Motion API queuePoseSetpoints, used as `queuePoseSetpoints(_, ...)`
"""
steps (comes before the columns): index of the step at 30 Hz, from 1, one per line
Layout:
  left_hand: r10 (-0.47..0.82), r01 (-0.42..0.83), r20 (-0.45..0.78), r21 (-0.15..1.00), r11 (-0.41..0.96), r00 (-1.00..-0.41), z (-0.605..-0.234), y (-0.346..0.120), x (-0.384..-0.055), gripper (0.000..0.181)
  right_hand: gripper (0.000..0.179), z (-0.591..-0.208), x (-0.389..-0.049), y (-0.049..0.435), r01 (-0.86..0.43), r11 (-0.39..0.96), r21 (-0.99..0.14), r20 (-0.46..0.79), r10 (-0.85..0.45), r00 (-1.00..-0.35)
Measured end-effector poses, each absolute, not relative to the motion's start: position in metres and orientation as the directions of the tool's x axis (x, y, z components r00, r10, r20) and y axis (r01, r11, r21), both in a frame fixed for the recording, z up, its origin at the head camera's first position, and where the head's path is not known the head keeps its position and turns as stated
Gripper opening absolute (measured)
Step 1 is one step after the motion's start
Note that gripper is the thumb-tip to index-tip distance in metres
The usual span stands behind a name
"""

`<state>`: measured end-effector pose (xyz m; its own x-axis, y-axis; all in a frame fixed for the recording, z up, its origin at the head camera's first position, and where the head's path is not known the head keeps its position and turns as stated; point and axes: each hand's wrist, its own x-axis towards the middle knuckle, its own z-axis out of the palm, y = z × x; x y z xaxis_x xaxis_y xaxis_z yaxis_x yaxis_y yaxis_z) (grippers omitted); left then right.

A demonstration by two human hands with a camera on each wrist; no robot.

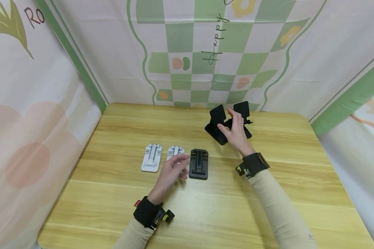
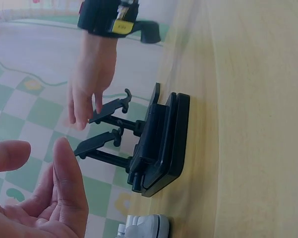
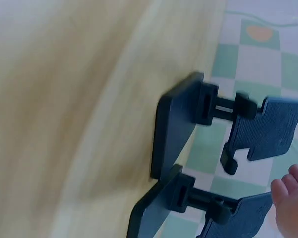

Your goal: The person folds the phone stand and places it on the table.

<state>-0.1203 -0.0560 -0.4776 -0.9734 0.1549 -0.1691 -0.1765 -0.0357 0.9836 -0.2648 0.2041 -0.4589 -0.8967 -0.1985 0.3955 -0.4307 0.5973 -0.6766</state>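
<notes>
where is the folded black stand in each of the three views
Head: folded black stand just below the middle, right of the left hand.
Left wrist: just below the middle, seen from its side.
Right wrist: not in it.
Shared landmark: the green-and-white checked cloth behind.

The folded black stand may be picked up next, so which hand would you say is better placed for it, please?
Probably the left hand: it is empty and close beside the folded black stand, while the right hand is farther off, by the unfolded black stands.
</notes>
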Motion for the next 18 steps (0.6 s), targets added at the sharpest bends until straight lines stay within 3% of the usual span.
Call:
queuePoseSetpoints(12,0.179,-0.171,-0.160,0.984,-0.047,-0.971,-0.480,-0.055,-0.119,0.055,0.082,-0.426,-0.278,0.198,-0.268,0.455,-0.849,0.129,-0.312,-0.941)
queuePoseSetpoints(18,0.189,-0.177,-0.164,0.983,-0.053,-0.968,-0.478,-0.053,-0.116,0.053,0.082,-0.438,-0.296,0.206,-0.193,0.441,-0.876,0.043,-0.327,-0.944)
